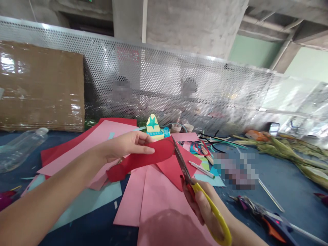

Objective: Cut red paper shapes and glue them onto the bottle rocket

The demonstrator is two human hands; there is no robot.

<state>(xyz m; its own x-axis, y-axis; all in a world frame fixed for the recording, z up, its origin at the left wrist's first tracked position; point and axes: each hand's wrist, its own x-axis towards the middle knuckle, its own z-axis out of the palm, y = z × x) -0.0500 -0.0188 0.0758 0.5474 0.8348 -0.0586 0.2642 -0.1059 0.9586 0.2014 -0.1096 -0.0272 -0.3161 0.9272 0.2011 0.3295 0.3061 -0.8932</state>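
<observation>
A curved strip of red paper (143, 158) is pinched between the thumb and fingers of my left hand (130, 145), above the middle of the table. My right hand (202, 201) grips scissors (185, 167) with yellow handles. Their blades point up and away from me, with the tips at the right end of the red strip; whether the blades are parted I cannot tell. Beneath both hands lie pink paper sheets (153, 198) and another red piece (188, 157). A white marker (201, 169) with a green tip rests just right of the blades.
A plastic bottle (23, 148) lies at the left before a cardboard sheet (41, 89). A glue gun (269, 218) sits front right, with dried leaves (287, 157) behind it. Paper cups (176, 127) and a star-decorated cutout (153, 124) stand near the perforated metal screen (159, 75).
</observation>
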